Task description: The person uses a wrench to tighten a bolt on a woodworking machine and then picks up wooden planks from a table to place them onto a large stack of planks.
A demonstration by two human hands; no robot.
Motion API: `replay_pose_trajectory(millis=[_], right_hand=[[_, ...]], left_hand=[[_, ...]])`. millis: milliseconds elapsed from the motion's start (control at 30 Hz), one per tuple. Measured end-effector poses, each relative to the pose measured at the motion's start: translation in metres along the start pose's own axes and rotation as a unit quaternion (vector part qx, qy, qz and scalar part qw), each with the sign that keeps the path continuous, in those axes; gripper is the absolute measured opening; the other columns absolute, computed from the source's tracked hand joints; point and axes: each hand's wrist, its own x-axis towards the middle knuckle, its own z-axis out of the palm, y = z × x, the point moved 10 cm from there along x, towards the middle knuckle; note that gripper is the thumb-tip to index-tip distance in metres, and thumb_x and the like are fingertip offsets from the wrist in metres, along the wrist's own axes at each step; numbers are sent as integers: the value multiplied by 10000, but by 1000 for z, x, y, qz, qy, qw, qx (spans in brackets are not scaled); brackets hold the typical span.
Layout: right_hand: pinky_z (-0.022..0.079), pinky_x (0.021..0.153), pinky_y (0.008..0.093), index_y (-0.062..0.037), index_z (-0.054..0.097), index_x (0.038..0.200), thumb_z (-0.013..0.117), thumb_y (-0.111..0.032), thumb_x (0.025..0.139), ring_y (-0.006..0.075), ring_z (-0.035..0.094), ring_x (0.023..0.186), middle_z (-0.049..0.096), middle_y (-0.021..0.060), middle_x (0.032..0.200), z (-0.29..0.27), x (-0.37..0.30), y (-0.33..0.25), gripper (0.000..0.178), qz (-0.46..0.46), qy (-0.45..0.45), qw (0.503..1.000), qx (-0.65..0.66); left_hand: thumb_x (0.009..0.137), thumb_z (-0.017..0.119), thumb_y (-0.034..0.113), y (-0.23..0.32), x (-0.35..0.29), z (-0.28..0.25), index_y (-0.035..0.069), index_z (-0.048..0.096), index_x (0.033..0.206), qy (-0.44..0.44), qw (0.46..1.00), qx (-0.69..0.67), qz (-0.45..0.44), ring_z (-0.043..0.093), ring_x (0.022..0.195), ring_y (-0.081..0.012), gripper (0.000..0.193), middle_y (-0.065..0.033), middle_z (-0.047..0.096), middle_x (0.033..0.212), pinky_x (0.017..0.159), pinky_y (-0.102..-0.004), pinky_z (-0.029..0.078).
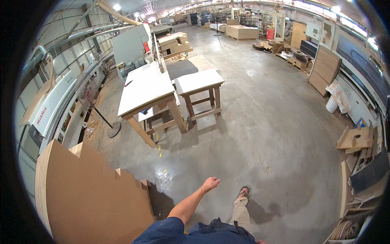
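My left hand point(211, 184) swings out in front of me over the concrete floor, its fingers curled together and nothing visible in them. It touches nothing. Of my right hand point(261, 242), only a sliver of skin shows at the lower edge, so its fingers are hidden. My foot point(242, 192) in a dark sandal is stepping forward on the floor. Closest on the left is a tall stack of brown boards point(93, 195) with an uneven edge. Ahead stand a white-topped wooden workbench point(147, 87) and a lower white-topped table point(199, 82).
A long white machine point(53, 101) lines the left wall, with a round-based stand point(114, 130) beside it. Board stacks point(241, 32) sit farther back. Along the right are leaning wooden panels point(325, 69), a white bucket point(332, 104) and wood offcuts point(355, 138). Grey floor point(280, 122) stretches between.
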Motion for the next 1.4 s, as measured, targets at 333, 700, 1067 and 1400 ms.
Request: replay_pose_trajectory(millis=[333,700,1067,1400], right_hand=[[514,554,353,-30,585,998,573,-254,959,224,640,706,632,92,812,120,188,-401,228,-57,-19,998,-36],[501,581,280,-38,614,1017,571,-246,969,159,635,687,664,71,838,478,320,-877,218,-225,-133,949,-175],[503,544,346,-82,548,855,588,-249,937,196,612,625,606,65,737,524,471,-1038,190,-114,-77,979,-153],[480,524,335,-100,508,806,563,-215,946,187,569,599,544,51,683,677,635,-1332,189,-84,-25,996,-2]], left_hand=[[870,629,344,-27,136,-45,18,676,970,44,956,-109,-270,664,781,-210,344,-114,696,856,645,-348,522],[929,615,271,-9,338,-145,-10,580,1178,185,841,-311,-402,682,799,-299,378,-177,672,959,654,-419,556],[877,591,302,381,854,-242,3,665,842,28,983,-129,-126,626,691,-186,310,-84,648,732,630,-337,502],[865,558,315,564,1210,-336,-33,643,817,90,995,12,-30,614,683,-192,361,-103,645,726,653,-369,492]])
